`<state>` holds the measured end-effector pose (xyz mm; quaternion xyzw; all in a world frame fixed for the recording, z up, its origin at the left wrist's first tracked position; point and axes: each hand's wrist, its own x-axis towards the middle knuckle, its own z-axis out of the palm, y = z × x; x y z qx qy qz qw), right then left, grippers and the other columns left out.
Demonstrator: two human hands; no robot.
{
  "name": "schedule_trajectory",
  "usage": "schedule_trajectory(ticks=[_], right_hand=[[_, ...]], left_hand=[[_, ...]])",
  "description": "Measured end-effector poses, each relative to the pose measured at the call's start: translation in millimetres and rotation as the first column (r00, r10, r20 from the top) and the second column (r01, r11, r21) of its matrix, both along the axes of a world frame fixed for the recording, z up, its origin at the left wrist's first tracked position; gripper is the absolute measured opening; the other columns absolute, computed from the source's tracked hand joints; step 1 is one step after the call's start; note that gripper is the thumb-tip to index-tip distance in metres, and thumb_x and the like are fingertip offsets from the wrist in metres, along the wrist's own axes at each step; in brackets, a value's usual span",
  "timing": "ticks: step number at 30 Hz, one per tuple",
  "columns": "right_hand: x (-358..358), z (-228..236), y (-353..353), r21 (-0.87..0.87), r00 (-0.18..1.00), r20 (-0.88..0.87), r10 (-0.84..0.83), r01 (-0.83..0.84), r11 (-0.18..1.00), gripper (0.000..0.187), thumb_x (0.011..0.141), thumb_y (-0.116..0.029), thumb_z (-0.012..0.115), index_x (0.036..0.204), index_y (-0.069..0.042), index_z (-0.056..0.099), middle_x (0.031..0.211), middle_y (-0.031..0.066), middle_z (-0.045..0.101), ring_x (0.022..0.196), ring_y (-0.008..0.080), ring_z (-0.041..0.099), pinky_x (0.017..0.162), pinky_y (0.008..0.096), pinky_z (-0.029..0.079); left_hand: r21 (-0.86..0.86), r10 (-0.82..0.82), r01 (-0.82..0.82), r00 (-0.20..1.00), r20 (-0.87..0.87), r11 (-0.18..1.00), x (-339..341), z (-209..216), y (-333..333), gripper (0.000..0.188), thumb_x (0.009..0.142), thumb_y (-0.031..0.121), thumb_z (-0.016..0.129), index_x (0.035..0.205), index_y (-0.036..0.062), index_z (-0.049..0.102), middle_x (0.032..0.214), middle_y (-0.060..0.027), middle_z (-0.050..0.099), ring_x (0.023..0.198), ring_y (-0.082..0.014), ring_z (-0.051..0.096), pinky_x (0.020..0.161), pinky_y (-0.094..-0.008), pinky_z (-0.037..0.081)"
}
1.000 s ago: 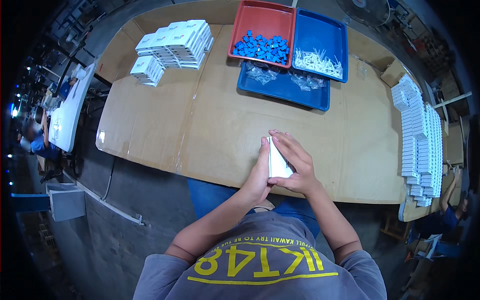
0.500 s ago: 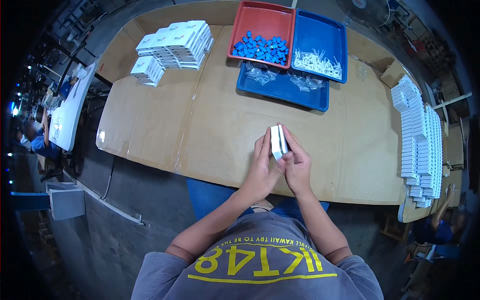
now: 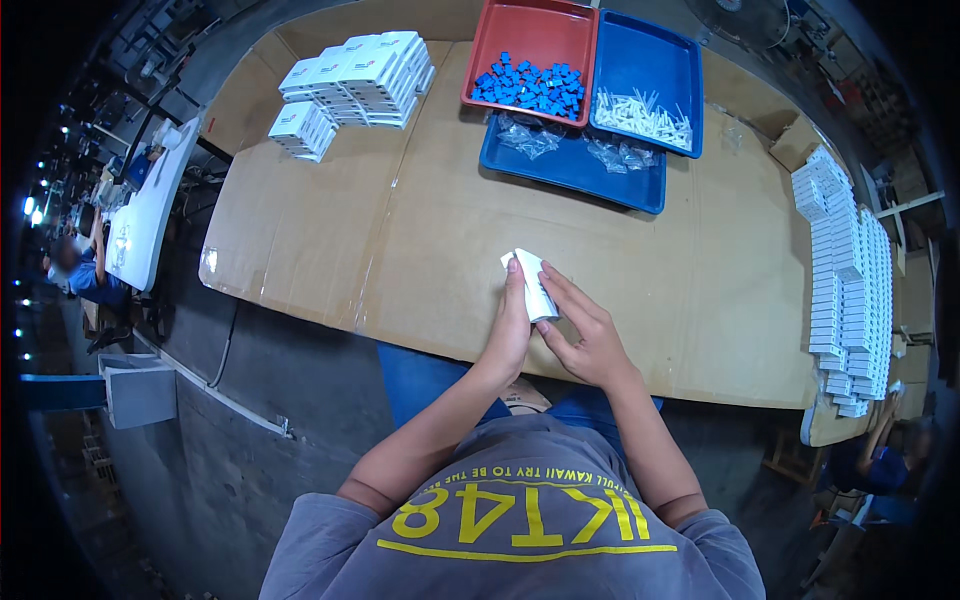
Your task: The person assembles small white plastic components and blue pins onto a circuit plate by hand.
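A small white carton (image 3: 535,290) is held upright between both my hands, above the near middle of the table. A white flap sticks out at its top left. My left hand (image 3: 508,330) grips its left side, thumb along the edge. My right hand (image 3: 592,340) holds its right side, with fingertips near the top and thumb near the lower corner. The carton's inside is hidden from view.
Beyond my hands stand a red tray (image 3: 530,30) of blue pieces, a blue tray (image 3: 645,60) of white sticks and a lower blue tray (image 3: 590,188) with clear bags. White boxes (image 3: 365,80) are stacked far left, more white cartons (image 3: 840,270) at right. Co-workers sit at both sides.
The carton has turned in my hands, showing a broad white face and a flap. My right hand's fingers have spread and shifted across it. The view has tilted slightly.
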<state>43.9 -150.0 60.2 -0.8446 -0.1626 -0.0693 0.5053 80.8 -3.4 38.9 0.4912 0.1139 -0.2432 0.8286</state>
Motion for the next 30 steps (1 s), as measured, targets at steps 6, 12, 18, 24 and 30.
schedule_trajectory(ticks=[6, 12, 18, 24, 30], right_hand=[[0.4, -14.5, -4.9, -0.119, 0.983, 0.18, -0.018, 0.04, 0.992, 0.056, 0.092, -0.01, 0.073, 0.145, 0.002, 0.059, 0.145, 0.0257, 0.061, 0.123, 0.0395, 0.068, 0.098, 0.0405, 0.059], [3.1, -19.8, -12.5, -0.179, 0.945, 0.327, -0.016, 0.078, 0.981, 0.052, 0.093, -0.009, 0.068, 0.143, 0.005, 0.058, 0.138, 0.0262, 0.065, 0.11, 0.0375, 0.074, 0.084, 0.0399, 0.064], [4.4, -19.7, -11.0, -0.24, 0.932, 0.361, 0.022, 0.07, 0.968, 0.05, 0.096, -0.008, 0.063, 0.143, 0.008, 0.056, 0.133, 0.0279, 0.068, 0.101, 0.0375, 0.076, 0.077, 0.0404, 0.064], [0.1, -23.8, -5.5, -0.241, 0.932, 0.363, 0.005, 0.088, 0.967, 0.049, 0.097, -0.006, 0.06, 0.143, 0.011, 0.055, 0.131, 0.0314, 0.067, 0.1, 0.0384, 0.076, 0.076, 0.0407, 0.064], [-4.1, -28.4, 0.5, -0.216, 0.939, 0.345, -0.016, 0.096, 0.972, 0.049, 0.098, -0.006, 0.059, 0.143, 0.011, 0.054, 0.131, 0.0326, 0.066, 0.101, 0.0387, 0.076, 0.077, 0.0403, 0.064]], left_hand=[[0.09, 0.037, -0.041, 0.998, 0.045, 0.995, -2.5, -22.5, -8.7, 0.067, 0.111, 0.063, 0.03, 0.145, 0.008, 0.048, 0.127, -0.0082, 0.062, 0.116, -0.0167, 0.06, 0.101, -0.0359, 0.048], [0.145, -0.004, -0.009, 0.996, 0.094, 0.989, -11.7, -5.9, -10.7, 0.072, 0.113, 0.057, 0.031, 0.153, -0.0019, 0.041, 0.137, -0.0138, 0.053, 0.125, -0.0193, 0.052, 0.11, -0.0325, 0.04], [0.177, 0.034, -0.061, 0.988, 0.154, 0.982, -11.8, 2.6, -11.0, 0.065, 0.113, 0.056, 0.033, 0.137, -0.0016, 0.052, 0.118, -0.0101, 0.06, 0.109, -0.0166, 0.056, 0.101, -0.0312, 0.044], [0.173, 0.103, -0.117, 0.991, 0.09, 0.978, -13.9, 0.4, -12.7, 0.065, 0.112, 0.057, 0.036, 0.131, -0.0022, 0.056, 0.113, -0.0098, 0.061, 0.105, -0.0166, 0.056, 0.098, -0.0307, 0.045], [0.167, 0.128, -0.137, 0.99, 0.064, 0.976, -15.3, 0.1, -11.2, 0.064, 0.112, 0.056, 0.037, 0.132, -0.0023, 0.056, 0.113, -0.0091, 0.061, 0.105, -0.0165, 0.056, 0.098, -0.0305, 0.045]])
